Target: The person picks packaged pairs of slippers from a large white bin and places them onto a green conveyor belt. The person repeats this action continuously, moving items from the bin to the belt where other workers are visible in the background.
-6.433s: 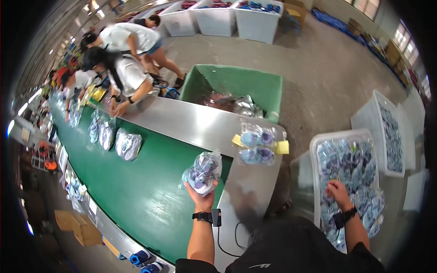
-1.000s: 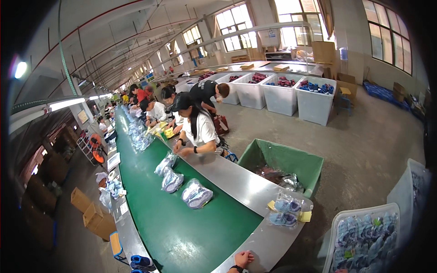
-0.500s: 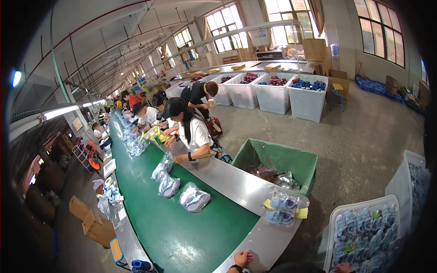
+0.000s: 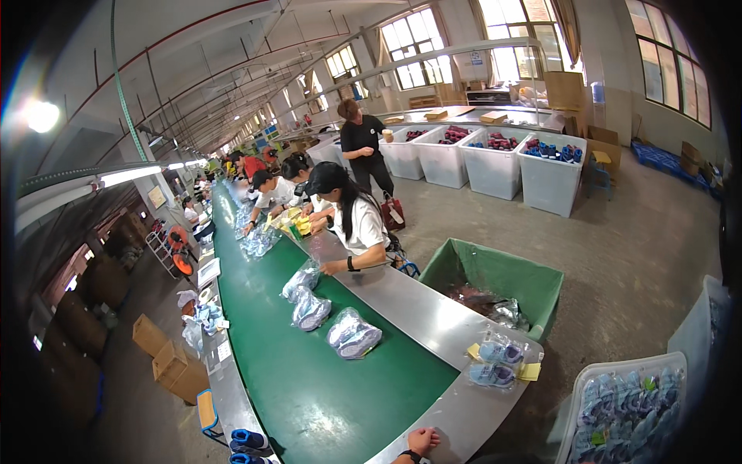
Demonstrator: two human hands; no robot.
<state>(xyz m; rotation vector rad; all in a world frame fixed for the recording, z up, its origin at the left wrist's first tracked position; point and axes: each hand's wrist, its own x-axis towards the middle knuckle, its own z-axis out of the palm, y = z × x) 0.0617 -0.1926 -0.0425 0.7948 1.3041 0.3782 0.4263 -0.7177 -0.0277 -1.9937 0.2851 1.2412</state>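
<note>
My left hand point(image 4: 423, 441), with a dark band at its wrist, rests at the near metal rim of the conveyor table. Its fingers look curled in, with nothing seen in them. My right hand is out of view. Nearest to the left hand on the rim lies a pair of light blue shoes point(image 4: 495, 365) in clear plastic bags, with yellow paper about it. Farther off on the green belt point(image 4: 332, 402) sits a bagged pair of shoes point(image 4: 354, 334). Two more bagged bundles point(image 4: 311, 311) lie beyond it, near a co-worker's hands.
A white bin of bagged blue shoes point(image 4: 626, 414) stands at the near right. Beyond the rim is a green bin point(image 4: 495, 274) with plastic scraps. Co-workers point(image 4: 352, 216) sit along the belt; another person point(image 4: 367, 147) stands behind. Blue shoes point(image 4: 249, 441) lie at the near left.
The view has shifted, so the scene sits farther right and lower. My right hand has left the picture. The person in black, bent over before, now stands upright.
</note>
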